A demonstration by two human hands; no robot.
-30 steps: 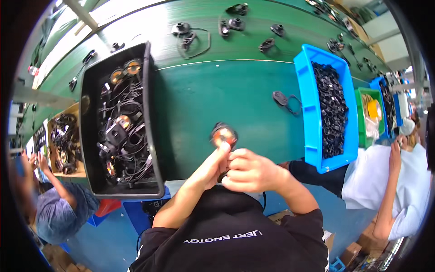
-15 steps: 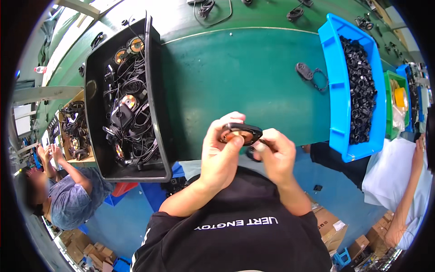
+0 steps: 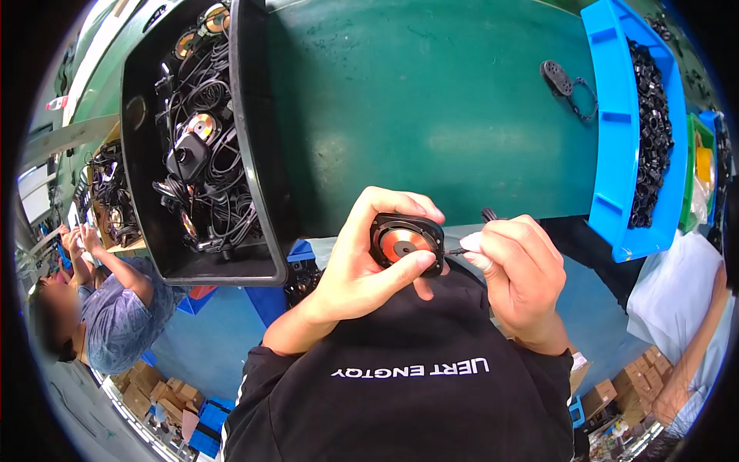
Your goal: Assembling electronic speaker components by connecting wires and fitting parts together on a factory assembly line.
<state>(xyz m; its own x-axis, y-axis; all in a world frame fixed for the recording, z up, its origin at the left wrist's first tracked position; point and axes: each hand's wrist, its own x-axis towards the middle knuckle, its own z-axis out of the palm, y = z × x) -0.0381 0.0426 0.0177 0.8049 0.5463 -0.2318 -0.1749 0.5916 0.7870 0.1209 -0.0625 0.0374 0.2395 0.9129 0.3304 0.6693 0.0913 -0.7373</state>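
My left hand [image 3: 368,262] grips a small black speaker unit [image 3: 406,240] with a copper-coloured centre, held close above my chest. My right hand [image 3: 518,271] pinches the thin black wire [image 3: 460,250] that comes off the speaker's right side, its plug end poking up above my fingers. Both hands sit just in front of the near edge of the green table [image 3: 431,115].
A black bin [image 3: 254,154] full of wired speakers stands at the left. At the right, a blue bin [image 3: 616,131] holds small black parts, with a loose black part [image 3: 556,77] beside it. Other people work at the left and right edges.
The speaker has come closer to me and off the table, and the view has tilted down. My right hand has shifted from the speaker body to its wire.
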